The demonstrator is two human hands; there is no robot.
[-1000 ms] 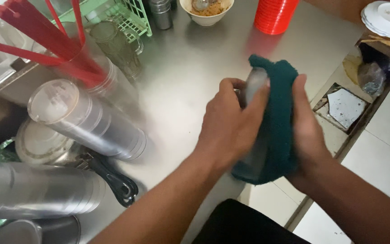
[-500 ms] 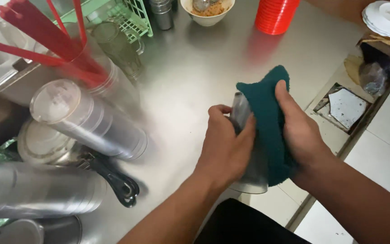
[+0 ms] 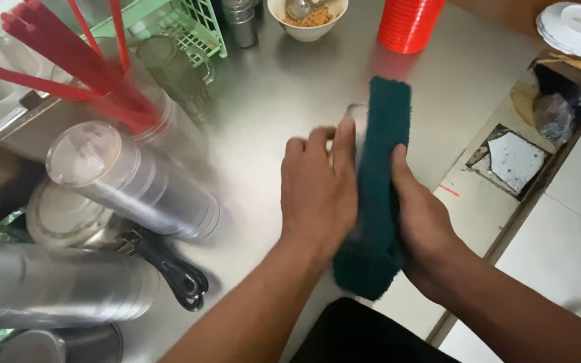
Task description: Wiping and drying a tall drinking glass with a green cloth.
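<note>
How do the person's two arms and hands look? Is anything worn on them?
Both forearms are bare, with no sleeve in view. The left hand and the right hand wear no gloves. I see no ring, watch or bracelet. The picture is blurred, so small details cannot be told.

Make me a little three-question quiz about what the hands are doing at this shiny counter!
1. True or false: the left hand is resting flat on the counter.
2. What colour is the cloth under the right hand?
3. Which stands at the counter's far edge? A) red cup stack B) blue bucket C) yellow kettle

Key:
1. False; it grips a metal cup.
2. Dark green.
3. A
</note>
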